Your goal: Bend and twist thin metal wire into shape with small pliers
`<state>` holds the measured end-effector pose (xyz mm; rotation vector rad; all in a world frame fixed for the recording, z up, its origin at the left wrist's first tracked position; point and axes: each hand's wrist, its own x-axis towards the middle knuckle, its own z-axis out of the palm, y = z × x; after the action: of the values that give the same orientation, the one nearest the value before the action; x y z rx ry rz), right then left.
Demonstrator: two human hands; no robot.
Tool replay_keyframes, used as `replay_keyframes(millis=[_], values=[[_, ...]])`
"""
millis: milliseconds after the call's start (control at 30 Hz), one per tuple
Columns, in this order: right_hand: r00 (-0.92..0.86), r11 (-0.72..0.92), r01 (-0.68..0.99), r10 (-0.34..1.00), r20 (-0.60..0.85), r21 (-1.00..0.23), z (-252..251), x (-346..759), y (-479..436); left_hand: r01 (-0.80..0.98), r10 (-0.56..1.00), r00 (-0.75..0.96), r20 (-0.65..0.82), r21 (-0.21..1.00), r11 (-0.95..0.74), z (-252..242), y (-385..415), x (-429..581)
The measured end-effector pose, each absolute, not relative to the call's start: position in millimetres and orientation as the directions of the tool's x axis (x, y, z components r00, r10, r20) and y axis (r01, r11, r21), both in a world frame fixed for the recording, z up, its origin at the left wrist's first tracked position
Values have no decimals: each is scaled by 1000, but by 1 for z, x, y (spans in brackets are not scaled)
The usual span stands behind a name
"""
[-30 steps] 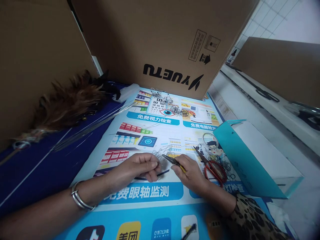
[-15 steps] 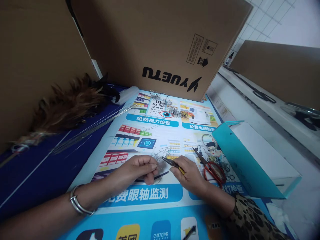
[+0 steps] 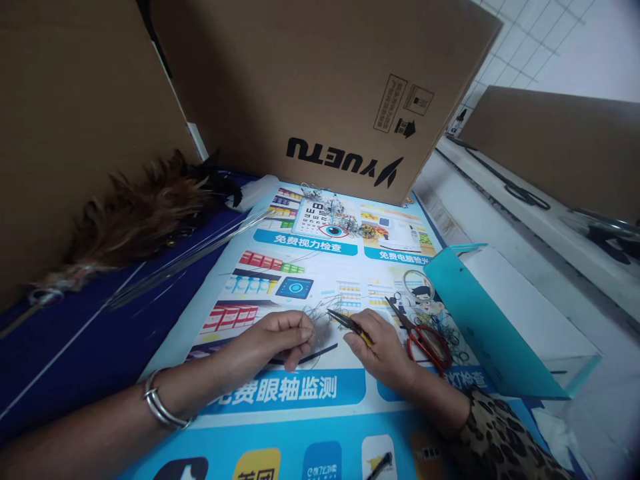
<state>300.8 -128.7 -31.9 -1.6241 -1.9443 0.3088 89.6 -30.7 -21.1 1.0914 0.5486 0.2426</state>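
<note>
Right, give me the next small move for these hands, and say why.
I'd probably bring the pliers in to the left hand's fingertips. The left hand pinches what looks like fine wire, too thin to make out clearly, while the right hand grips the pliers, their tip pointing that way but apart from those fingers.

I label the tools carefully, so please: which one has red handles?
The scissors lying on the poster, right of the right hand; the pliers in that hand show yellow instead.
</note>
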Motion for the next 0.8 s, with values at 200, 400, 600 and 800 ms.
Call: replay_keyframes(millis=[200,400,600,800], values=[[-72,222,838,950,302,-499,-32,301,-128,95,462,830,-314,894,437,-21,-30,89],[-169,273,866,948,269,-418,-33,300,-129,100,445,836,-321,887,450,-20,-29,90],[-247,341,872,926,284,-353,-31,299,-129,92,423,850,-315,878,469,-23,-28,89],[-274,361,886,914,299,-291,-30,299,-130,112,418,851,-318,887,447,-25,-28,89]])
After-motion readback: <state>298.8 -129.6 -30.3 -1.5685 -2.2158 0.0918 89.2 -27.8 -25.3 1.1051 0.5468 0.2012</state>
